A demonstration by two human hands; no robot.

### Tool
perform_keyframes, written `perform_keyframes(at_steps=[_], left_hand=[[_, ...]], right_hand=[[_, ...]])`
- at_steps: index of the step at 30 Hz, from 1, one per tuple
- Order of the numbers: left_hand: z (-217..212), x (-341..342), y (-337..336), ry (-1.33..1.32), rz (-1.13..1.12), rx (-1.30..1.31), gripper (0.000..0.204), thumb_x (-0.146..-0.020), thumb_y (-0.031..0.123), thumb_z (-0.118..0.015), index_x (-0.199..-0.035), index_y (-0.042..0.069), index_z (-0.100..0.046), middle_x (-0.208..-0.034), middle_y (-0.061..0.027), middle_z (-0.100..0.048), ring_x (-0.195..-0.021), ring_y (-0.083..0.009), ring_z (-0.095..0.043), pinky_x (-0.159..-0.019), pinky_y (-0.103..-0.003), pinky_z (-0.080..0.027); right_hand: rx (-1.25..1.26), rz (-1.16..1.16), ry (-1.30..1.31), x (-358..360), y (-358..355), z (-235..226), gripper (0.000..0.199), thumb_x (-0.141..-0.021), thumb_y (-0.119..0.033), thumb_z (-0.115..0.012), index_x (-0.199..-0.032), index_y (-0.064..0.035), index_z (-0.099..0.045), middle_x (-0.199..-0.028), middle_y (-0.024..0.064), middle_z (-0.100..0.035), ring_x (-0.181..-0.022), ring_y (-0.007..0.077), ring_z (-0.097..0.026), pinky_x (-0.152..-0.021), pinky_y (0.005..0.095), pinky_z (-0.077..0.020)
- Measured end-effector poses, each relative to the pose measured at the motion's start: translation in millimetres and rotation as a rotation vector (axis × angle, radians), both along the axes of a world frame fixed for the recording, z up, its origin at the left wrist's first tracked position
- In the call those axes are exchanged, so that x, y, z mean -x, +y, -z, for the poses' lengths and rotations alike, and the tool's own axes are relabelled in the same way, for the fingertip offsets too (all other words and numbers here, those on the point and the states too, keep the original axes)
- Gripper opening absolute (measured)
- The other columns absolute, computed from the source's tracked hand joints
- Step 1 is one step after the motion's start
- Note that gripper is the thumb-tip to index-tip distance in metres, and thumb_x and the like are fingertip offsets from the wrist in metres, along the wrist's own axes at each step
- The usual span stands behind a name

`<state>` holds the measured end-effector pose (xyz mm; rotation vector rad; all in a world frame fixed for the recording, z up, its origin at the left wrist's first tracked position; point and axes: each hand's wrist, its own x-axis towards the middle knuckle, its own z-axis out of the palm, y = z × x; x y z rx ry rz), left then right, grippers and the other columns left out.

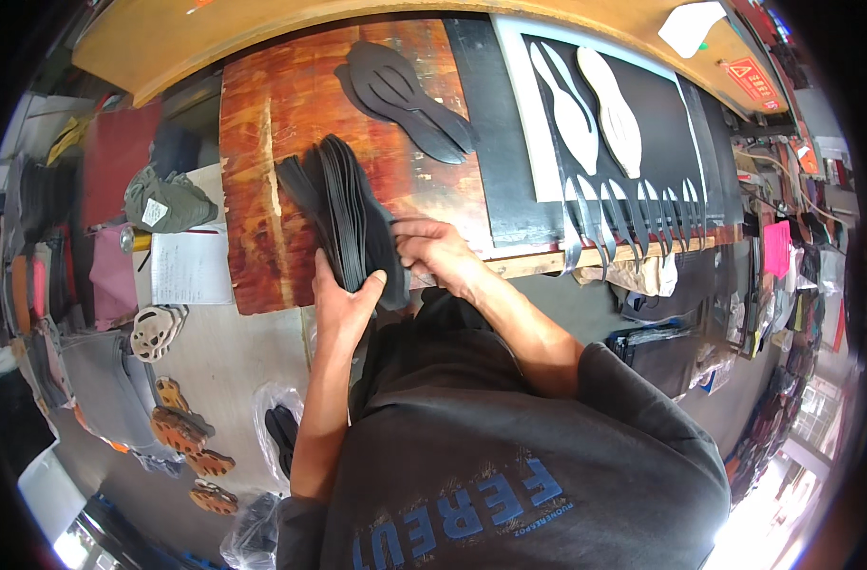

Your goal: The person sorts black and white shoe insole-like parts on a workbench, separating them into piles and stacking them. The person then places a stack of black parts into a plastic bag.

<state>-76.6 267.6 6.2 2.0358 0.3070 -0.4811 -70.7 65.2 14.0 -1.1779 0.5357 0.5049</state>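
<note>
A thick stack of black shoe insoles (346, 214) stands on edge over the near part of a reddish wooden board (253, 204). My left hand (346, 302) is wrapped round the stack's near end, with the thumb on its right face. My right hand (436, 252) has its fingers curled against the right side of the same stack, pinching at its edge. Part of these fingertips is hidden. Farther off on the board lies a small pile of dark insoles (390, 81) with long slits.
Right of the board, two white sole-shaped pieces (612, 114) lie on a black surface inside a white frame (531, 123). Several curved metal strips (614, 223) line its front edge. A yellow-orange beam (291, 33) spans the far side. Paper (191, 271) and a green cloth bundle (170, 199) sit left.
</note>
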Motion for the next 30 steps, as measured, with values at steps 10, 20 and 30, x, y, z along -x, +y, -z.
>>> perform_keyframes(at_steps=[10,20,30], left_hand=[[-11,-1,7,-0.058,0.006,0.362,0.078,-0.083,0.01,-0.086,-0.151,0.0,-0.048,-0.132,-0.0108,-0.066,-0.119,-0.0197,-0.066,-0.104,-0.035,-0.054],[-11,3,9,-0.093,0.056,0.502,0.086,-0.086,0.026,-0.095,-0.151,0.0,-0.045,-0.136,-0.0101,-0.064,-0.12,-0.0188,-0.064,-0.105,-0.035,-0.053],[-9,6,17,-0.071,-0.003,0.531,0.073,-0.093,0.021,-0.086,-0.151,-0.002,-0.048,-0.134,-0.0105,-0.066,-0.12,-0.0185,-0.064,-0.106,-0.035,-0.052]], right_hand=[[-0.035,-0.172,-0.132,11,22,13,0.042,-0.094,-0.003,-0.067,-0.135,0.0007,-0.073,-0.11,0.0055,-0.077,-0.096,0.0104,-0.066,-0.085,0.0273,-0.0538],[-0.091,-0.12,-0.118,22,18,25,0.072,-0.099,-0.034,-0.082,-0.148,0.0126,-0.055,-0.125,0.0193,-0.073,-0.108,0.0207,-0.074,-0.081,0.0325,-0.0617],[-0.062,-0.127,-0.187,16,20,22,0.053,-0.099,-0.025,-0.082,-0.134,0.0108,-0.066,-0.108,0.011,-0.076,-0.095,0.0157,-0.073,-0.078,0.0311,-0.0608]])
